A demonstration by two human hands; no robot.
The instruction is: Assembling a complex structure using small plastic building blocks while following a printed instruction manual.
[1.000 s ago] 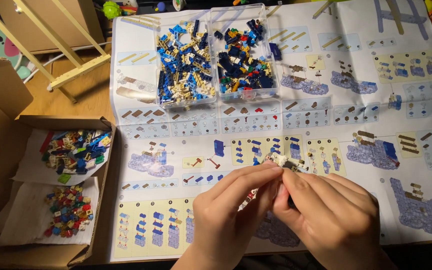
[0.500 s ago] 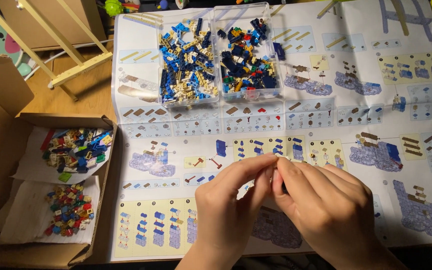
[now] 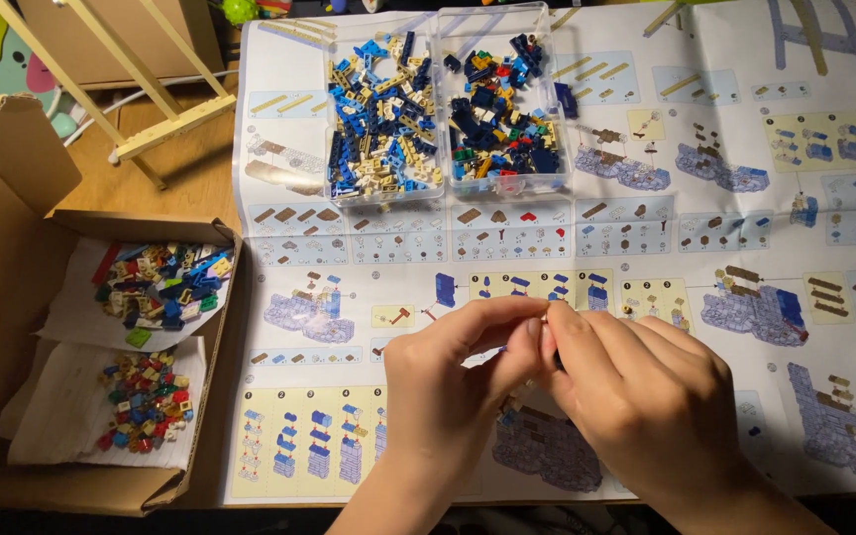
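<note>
Two hands meet fingertip to fingertip low in the view: the left hand (image 3: 453, 391) and right hand (image 3: 646, 396) are both curled nearly closed, pinching what seems to be a small building-brick piece (image 3: 544, 319) between them, mostly hidden by the fingers. They hover over the large instruction sheet (image 3: 705, 248) spread on the table. Left of them sits an open cardboard box (image 3: 12, 297) holding two paper sheets with loose multicoloured bricks (image 3: 156, 282). Farther up the sheet rest two clear plastic trays (image 3: 448, 104), touching side by side, full of blue, tan and dark bricks. A wooden easel (image 3: 141, 89) stands at far left
</note>
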